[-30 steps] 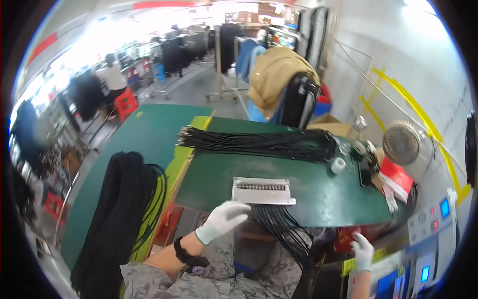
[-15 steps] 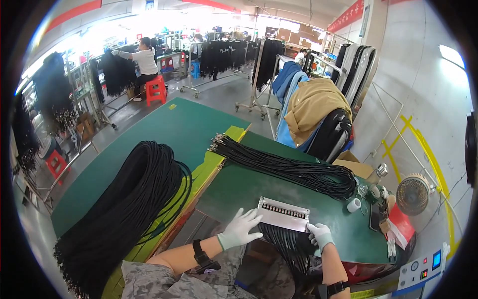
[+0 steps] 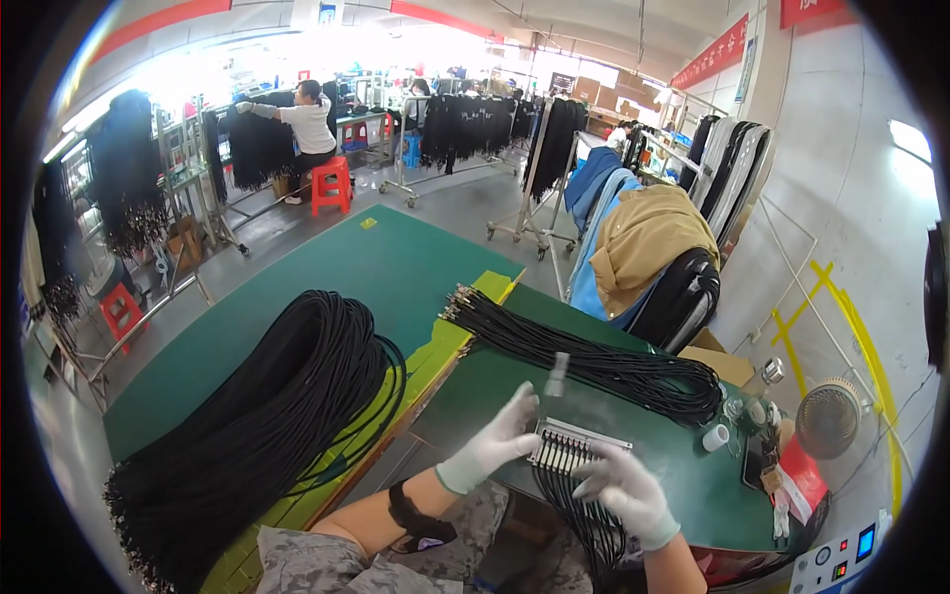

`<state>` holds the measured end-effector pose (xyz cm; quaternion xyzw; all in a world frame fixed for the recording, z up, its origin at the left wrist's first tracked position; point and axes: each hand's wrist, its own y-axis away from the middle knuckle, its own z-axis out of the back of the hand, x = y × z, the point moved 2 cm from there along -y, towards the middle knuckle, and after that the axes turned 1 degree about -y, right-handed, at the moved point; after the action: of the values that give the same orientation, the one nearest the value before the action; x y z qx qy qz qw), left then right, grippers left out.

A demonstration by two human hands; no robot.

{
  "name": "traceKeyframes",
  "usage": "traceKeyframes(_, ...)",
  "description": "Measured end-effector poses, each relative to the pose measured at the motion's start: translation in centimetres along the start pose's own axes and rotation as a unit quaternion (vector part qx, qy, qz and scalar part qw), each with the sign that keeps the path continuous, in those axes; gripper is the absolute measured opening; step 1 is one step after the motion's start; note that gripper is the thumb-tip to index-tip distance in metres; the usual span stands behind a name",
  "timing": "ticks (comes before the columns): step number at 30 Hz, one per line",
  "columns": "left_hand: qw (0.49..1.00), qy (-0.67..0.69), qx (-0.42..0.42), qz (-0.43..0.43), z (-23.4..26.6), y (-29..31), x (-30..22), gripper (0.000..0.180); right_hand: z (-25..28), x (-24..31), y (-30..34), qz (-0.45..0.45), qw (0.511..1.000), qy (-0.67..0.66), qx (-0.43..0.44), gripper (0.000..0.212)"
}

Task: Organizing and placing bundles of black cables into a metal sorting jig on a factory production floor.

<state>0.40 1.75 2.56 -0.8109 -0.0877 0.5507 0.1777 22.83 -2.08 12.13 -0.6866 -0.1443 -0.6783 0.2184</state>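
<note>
Cables (image 3: 582,522) are hanging from the slotted metal fixture (image 3: 566,453), which is lying just right of the left grip (image 3: 492,443) and partly hidden behind the right grip (image 3: 631,498). Both gloved grips are standing wide. A blurred pale strip (image 3: 557,374) is showing just beyond the left grip. Beyond both grips, a black cable bundle (image 3: 594,348) is stretching across the green worktop (image 3: 465,391); a thicker bundle (image 3: 267,406) is lying left of them.

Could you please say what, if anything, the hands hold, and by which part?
Nothing appears to be held: the left hand and right hand are both open.
</note>
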Motion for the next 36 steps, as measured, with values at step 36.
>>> traceKeyframes(36, 0.685, -0.681, 0.251, -0.058, 3.0, -2.9, 6.2, 0.090, 1.5, -13.1, 4.0, -0.234, 0.939, -0.240, -0.072, 0.038)
